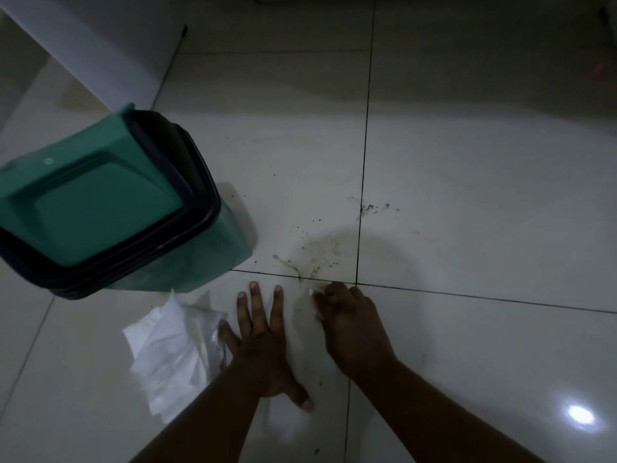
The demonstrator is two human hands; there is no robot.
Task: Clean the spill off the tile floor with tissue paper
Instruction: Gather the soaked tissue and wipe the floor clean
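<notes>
Left of the grout crossing (356,284), on the tile floor (467,182), stands a green bin (100,202) with a dark liner rim. Nearer the camera than the bin, still left of the crossing, lies a loose heap of white tissue paper (170,355): crumpled, thin, very light, no stiffness. Judgement: it will tear once wet and drag if pushed flat, so bunch several plies and take hold at the thick middle, not a corner.

Left hand (263,342) lies released, fingers straight and spread, palm on the floor just left of the crossing; its little finger touches the heap's edge.

Right hand (347,322), at the crossing itself, is clenched around a small wad of tissue (312,294), pale scraps showing at the fingertips; wad size mostly hidden.

Spill (314,259): brownish smear and dark specks just beyond the crossing, with more specks (374,208) farther out and right. Judgement: wad saturates fast; swap for fresh plies.
</notes>
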